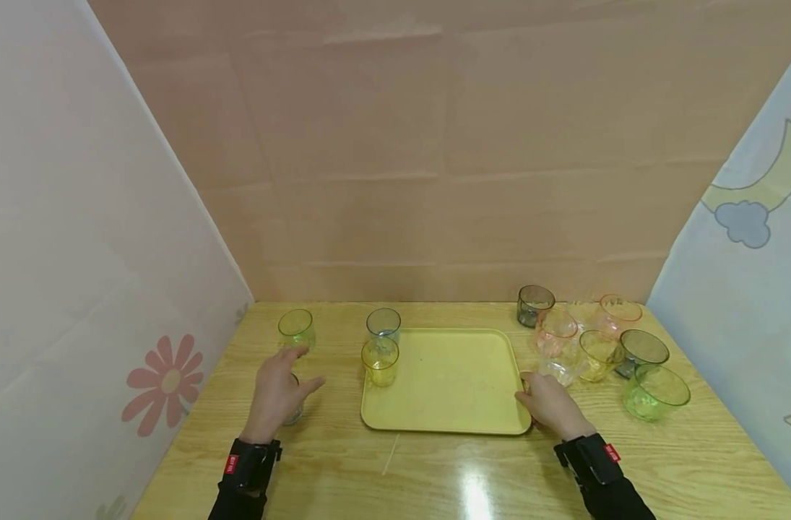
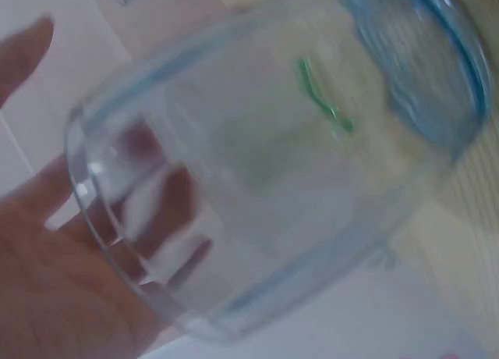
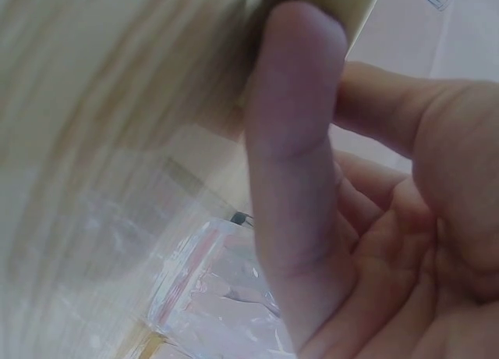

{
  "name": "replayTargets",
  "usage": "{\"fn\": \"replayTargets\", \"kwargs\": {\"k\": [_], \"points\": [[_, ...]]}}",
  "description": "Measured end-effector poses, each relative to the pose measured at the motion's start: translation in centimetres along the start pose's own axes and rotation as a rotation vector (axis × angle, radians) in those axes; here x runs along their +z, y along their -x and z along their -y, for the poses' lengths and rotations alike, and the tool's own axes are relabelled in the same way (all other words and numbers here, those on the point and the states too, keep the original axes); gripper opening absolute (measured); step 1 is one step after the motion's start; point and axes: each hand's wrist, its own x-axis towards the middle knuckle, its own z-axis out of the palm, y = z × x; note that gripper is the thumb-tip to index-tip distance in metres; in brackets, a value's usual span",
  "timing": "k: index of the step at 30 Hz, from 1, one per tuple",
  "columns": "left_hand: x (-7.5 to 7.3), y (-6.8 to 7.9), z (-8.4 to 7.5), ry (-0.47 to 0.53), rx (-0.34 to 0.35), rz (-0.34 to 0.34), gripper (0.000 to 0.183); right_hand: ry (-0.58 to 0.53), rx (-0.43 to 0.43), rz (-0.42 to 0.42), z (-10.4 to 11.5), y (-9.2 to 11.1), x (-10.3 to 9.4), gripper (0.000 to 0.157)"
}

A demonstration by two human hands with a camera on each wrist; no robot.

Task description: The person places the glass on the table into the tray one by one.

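Note:
My left hand (image 1: 278, 393) is beside a clear glass (image 1: 295, 413), thumb and fingers spread apart. In the left wrist view that glass (image 2: 273, 179) looks large and bluish at one end, with fingers (image 2: 168, 211) showing through it. A green glass (image 1: 296, 330) stands just beyond this hand. My right hand (image 1: 551, 404) holds the near right edge of a yellow tray (image 1: 460, 383) between thumb and fingers. A yellow glass (image 1: 380, 362) stands on the tray's left side, overlapping a blue-grey glass (image 1: 383, 321) behind it.
Right of the tray stands a cluster of several glasses, including a dark one (image 1: 534, 307), a pink one (image 1: 555, 334), a yellow one (image 1: 599, 357) and a green one (image 1: 656, 393). Brown paper (image 1: 434, 180) closes off the back of the wooden table (image 1: 434, 477), with patterned side panels.

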Motion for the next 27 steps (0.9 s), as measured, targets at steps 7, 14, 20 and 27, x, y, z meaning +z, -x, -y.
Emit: {"fn": "replayTargets", "kwargs": {"k": [7, 14, 20, 27], "points": [[-1.3, 0.6, 0.6, -0.180, -0.069, 0.177, 0.065, 0.021, -0.016, -0.006, 0.0, 0.0, -0.1, 0.020], [-2.3, 1.0, 1.0, -0.173, -0.203, 0.351, 0.082, 0.031, -0.033, -0.013, 0.0, 0.0, -0.2, 0.018], [-2.1, 0.9, 1.1, -0.159, -0.275, 0.378, 0.090, 0.033, -0.053, -0.020, 0.0, 0.0, -0.2, 0.012], [-0.8, 0.5, 1.6, -0.106, -0.282, 0.287, 0.084, 0.030, -0.039, -0.013, -0.1, 0.0, -0.1, 0.014]]}}
